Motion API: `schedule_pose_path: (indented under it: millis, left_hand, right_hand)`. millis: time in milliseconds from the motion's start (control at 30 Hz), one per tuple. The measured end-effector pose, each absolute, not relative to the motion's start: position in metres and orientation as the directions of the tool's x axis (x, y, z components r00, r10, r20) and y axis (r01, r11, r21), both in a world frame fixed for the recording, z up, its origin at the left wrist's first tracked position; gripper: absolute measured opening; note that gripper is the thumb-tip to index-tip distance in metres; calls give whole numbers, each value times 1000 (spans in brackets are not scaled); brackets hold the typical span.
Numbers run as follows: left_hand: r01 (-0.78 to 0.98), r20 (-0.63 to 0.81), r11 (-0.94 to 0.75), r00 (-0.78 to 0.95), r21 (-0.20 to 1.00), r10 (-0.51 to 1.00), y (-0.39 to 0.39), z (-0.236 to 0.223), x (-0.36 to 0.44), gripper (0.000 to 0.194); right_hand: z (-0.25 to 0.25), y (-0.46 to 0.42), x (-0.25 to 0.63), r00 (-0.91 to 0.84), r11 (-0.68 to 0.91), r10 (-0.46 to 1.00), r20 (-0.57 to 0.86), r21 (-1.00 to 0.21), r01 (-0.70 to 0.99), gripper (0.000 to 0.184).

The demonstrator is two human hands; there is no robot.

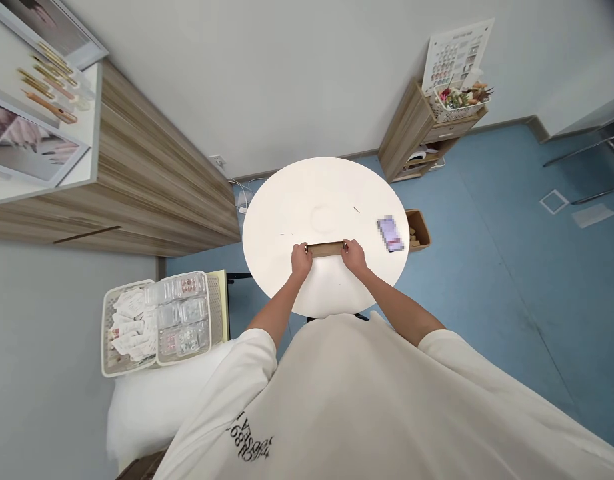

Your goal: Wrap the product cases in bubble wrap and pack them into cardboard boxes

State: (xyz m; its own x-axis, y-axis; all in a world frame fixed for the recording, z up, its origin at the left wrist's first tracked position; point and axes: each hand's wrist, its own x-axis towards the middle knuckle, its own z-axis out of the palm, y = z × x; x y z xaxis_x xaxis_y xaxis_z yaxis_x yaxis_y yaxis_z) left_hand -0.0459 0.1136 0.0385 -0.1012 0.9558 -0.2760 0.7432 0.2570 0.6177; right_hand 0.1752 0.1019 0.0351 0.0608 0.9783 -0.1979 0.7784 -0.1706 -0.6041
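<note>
Both of my hands are closed on a narrow brown cardboard piece [327, 250], one at each end. My left hand [301, 260] wraps the left end, and my right hand [354, 257] grips the right end. The piece lies crosswise over the near part of a round white table [317, 190]. A darker, shadowed band runs along its far edge; whether it is a flattened box or a folded strip I cannot tell. To the right of my right hand, a phone [390, 233] with a blurred purple face rests on the table.
Left of me, white baskets [107, 333] hold paper packets and clear plastic cases. A tall wood-grain cabinet [161, 153] stands beyond them. Beside the table's right edge is a brown bin [423, 230] on the blue floor. A small cabinet [404, 130] stands at the back wall.
</note>
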Motion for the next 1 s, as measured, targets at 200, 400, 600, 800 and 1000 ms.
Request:
schedule_pose_path:
  millis: [200, 400, 600, 800, 1000]
  left_hand:
    - [739, -216, 180, -48, 649, 975, 112, 37, -48, 28]
    - [730, -182, 130, -8, 671, 983, 106, 35, -51, 32]
    - [792, -138, -21, 133, 610, 981, 101, 44, -60, 41]
    - [900, -212, -151, 255, 409, 943, 82, 44, -62, 70]
    - [908, -308, -72, 213, 412, 927, 65, 37, -57, 93]
  right_hand:
    - [37, 99, 176, 21, -103, 990, -141, -600, 793, 42]
    - [39, 97, 180, -47, -33, 990, -130, -553, 833, 40]
    - [43, 98, 179, -78, -2, 986, -150, -472, 881, 41]
    - [40, 77, 176, -161, 94, 962, -219, -289, 953, 68]
    - [30, 61, 175, -154, 54, 945, -288, -329, 943, 86]
